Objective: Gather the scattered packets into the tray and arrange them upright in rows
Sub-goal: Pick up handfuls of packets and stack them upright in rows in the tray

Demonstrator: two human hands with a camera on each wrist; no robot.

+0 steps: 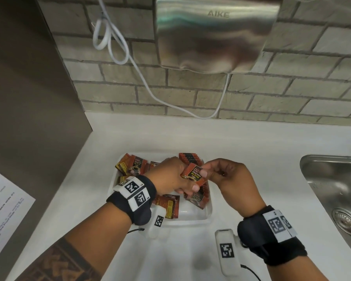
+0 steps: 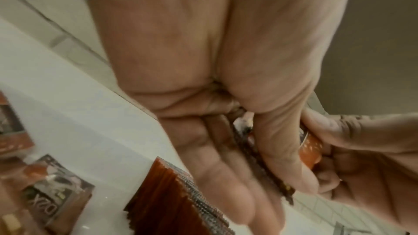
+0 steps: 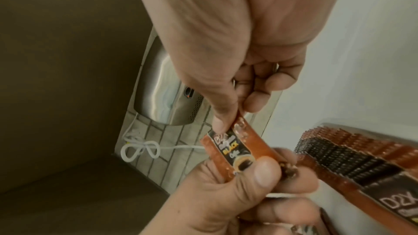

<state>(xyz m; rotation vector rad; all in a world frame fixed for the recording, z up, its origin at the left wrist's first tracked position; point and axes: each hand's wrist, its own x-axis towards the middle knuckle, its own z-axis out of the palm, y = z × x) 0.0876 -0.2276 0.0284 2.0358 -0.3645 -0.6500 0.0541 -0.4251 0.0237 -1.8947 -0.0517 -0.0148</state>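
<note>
A white tray (image 1: 190, 218) sits on the white counter. Orange-brown coffee packets stand upright in a row (image 1: 190, 158) along its back right and right side, also seen in the left wrist view (image 2: 176, 194) and right wrist view (image 3: 350, 149). Loose packets (image 1: 134, 165) lie in the tray's left part, and more (image 1: 168, 205) lie at its front. Above the tray, my left hand (image 1: 170, 175) grips the lower end of one packet (image 1: 193, 173) between thumb and fingers. My right hand (image 1: 229, 175) pinches the top of the same packet (image 3: 233, 146). Whether more packets lie behind it is unclear.
A steel sink (image 1: 332, 189) is set into the counter at the right. A metal hand dryer (image 1: 215, 33) hangs on the brick wall above, with a white cable (image 1: 146, 82) looping down. A printed sheet (image 1: 4, 203) lies at the left, below a brown side panel.
</note>
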